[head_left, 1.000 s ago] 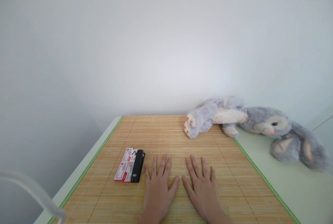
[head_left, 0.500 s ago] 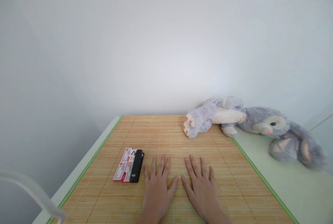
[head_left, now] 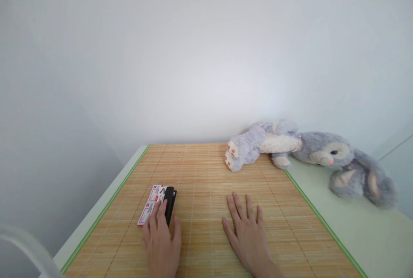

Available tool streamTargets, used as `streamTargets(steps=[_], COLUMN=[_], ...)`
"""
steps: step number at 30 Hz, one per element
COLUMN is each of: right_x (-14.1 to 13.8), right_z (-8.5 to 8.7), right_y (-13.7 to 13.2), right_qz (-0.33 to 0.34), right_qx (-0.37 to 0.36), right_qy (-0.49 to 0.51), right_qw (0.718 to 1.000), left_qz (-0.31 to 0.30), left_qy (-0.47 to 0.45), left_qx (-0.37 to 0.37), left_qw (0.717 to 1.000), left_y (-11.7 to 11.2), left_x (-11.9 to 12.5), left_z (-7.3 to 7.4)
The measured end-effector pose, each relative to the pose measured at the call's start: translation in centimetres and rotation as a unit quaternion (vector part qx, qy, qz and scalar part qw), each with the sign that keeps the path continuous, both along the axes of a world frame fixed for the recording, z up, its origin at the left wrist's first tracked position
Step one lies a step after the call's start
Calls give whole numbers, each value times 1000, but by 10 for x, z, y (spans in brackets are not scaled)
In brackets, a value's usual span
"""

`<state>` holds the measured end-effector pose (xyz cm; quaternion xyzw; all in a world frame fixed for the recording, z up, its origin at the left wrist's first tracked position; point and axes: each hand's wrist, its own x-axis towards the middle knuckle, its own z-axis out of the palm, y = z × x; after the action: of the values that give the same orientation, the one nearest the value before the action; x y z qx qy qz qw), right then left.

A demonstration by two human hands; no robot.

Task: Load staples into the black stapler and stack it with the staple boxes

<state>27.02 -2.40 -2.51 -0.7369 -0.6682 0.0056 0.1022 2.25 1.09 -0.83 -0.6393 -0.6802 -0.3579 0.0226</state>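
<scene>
Partly hidden by the left hand (head_left: 161, 239), a black stapler (head_left: 169, 197) lies on the bamboo mat (head_left: 200, 174), left of the middle, just beside some small red-and-white boxes (head_left: 148, 212). Only its far end and right side show clearly; the near end disappears behind the fingers. The left hand's fingers are slightly bent and reach over the stapler and the boxes, while the thumb stands well apart on the stapler's right. Whether the fingertips press on anything or merely hover is impossible to tell from this angle. The hand also covers the near right part of the boxes, and their print is too small to read.

The right hand (head_left: 248, 238) lies palm down on the mat, holding nothing, its fingers and thumb spread wide. Both forearms are cut off by the bottom edge.

Farther back on the right, a grey plush rabbit (head_left: 279, 143) lies on its side, legs on the mat and head over the pale table (head_left: 371, 243); its ears are blurred. At the lower left corner a white curved object (head_left: 27, 248) is cut off and out of focus, so what it belongs to is unclear.
</scene>
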Motion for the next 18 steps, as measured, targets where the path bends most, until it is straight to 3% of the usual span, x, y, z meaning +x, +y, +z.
streamTargets(steps=[3,7,12,14,18], right_x=[0,0,0,0,1], right_z=[-1,-1,2,2,1], right_y=[0,-1,-1,-1,-2], right_qz=[-1,3,0,0,3], right_qx=[-1,0,1,0,6], right_qy=[0,-1,-3,0,0], right_qw=[1000,1000,1000,1000,1000], left_qz=[-3,-53,-168,-176,-104], left_qy=[-8,-83,-247,-223,-44], left_qx=[-40,-58,-184,-171,-89], left_qw=[999,993,936,943,990], left_y=[-1,-11,-26,-26,-20], left_x=[-2,19,48,46,27], left_z=[-4,-14,-31,-32,-24])
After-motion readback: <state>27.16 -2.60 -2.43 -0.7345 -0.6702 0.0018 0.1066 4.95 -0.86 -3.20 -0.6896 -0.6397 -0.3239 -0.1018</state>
